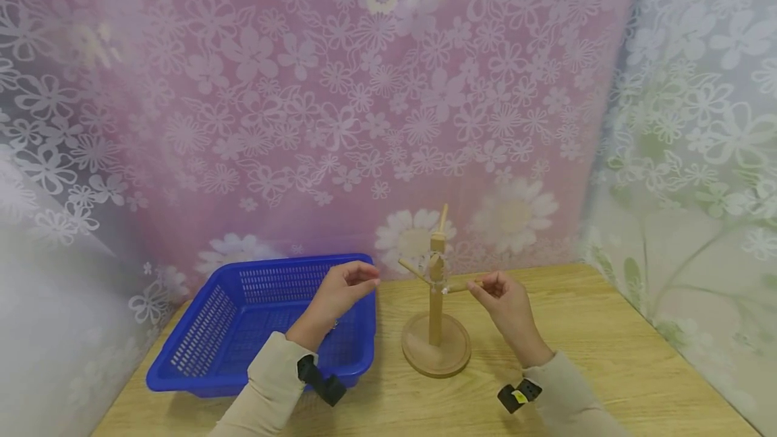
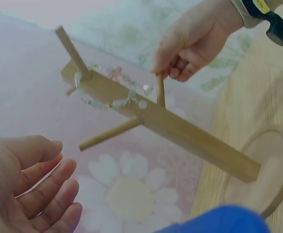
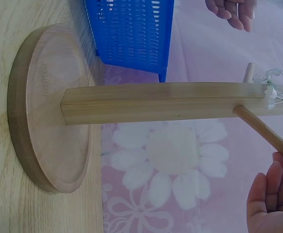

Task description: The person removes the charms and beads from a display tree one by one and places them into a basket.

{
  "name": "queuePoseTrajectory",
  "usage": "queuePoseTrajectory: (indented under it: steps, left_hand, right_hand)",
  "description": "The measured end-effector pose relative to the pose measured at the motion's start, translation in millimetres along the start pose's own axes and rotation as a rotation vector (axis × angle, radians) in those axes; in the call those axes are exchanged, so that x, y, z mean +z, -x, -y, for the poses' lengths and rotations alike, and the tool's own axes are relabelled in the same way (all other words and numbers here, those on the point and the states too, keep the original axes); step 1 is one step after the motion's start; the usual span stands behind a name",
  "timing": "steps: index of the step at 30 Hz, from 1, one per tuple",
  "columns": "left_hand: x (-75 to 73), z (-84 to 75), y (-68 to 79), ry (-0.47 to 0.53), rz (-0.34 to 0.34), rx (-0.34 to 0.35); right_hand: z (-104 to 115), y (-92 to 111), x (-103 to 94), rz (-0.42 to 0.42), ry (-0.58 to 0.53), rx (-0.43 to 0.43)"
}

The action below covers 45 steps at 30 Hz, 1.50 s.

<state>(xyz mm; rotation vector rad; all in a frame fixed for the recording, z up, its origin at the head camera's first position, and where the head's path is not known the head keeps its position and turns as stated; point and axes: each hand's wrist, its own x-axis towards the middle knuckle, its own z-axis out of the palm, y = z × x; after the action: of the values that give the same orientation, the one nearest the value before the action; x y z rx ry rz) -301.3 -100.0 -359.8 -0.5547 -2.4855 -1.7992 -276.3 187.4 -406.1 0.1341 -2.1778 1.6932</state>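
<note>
A wooden stand (image 1: 436, 319) with a round base and several side pegs stands upright on the table. My right hand (image 1: 506, 305) pinches the tip of its right-hand peg (image 2: 161, 90) between thumb and fingers. Around the upper post hangs a beaded bracelet (image 2: 114, 73) with clear, pale and pink beads, looped over an upper peg (image 2: 72, 48). My left hand (image 1: 340, 295) hovers by the basket's right rim, left of the stand; its fingers are loosely bent, with nothing in them. The left wrist view shows that palm apart from the stand.
A blue plastic basket (image 1: 221, 383) sits on the table to the left of the stand. Something small and shiny (image 1: 335, 324) shows inside it beside my left wrist, too small to identify. Flowered curtains (image 1: 376, 120) enclose the wooden table (image 1: 570, 329) at the back and sides.
</note>
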Motion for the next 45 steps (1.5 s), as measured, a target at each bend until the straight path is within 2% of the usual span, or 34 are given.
queuePoseTrajectory:
  steps: [7, 20, 25, 28, 30, 34, 37, 45]
  left_hand:
    - [16.6, -9.0, -1.6, 0.055, -0.002, 0.026]
    - [45.4, -13.6, -2.2, 0.113, -0.008, 0.053]
    - [54.0, -16.1, -3.3, 0.146, -0.029, 0.09]
    - [58.1, -16.5, -5.3, 0.169, -0.035, 0.094]
    - [59.2, -23.9, -2.3, 0.169, -0.04, 0.073]
    - [62.6, -24.5, -3.4, 0.172, -0.083, 0.063]
    - [65.1, -16.4, -8.7, 0.173, -0.116, 0.077]
    - [69.9, -14.7, -10.5, 0.158, -0.092, 0.082]
  right_hand:
    - [-3, 1, 3.1, -0.029, -0.028, -0.013]
    - [-4, 3, 4.1, -0.066, -0.035, -0.018]
    - [-4, 5, 4.8, -0.064, -0.031, -0.034]
    - [-3, 5, 5.6, -0.066, -0.027, -0.039]
    - [-4, 6, 5.9, -0.068, -0.027, -0.039]
    - [-4, 5, 6.3, -0.072, -0.039, -0.035]
    - [-4, 5, 6.5, -0.071, -0.044, -0.035]
    - [-4, 5, 7.3, -0.075, -0.041, -0.045]
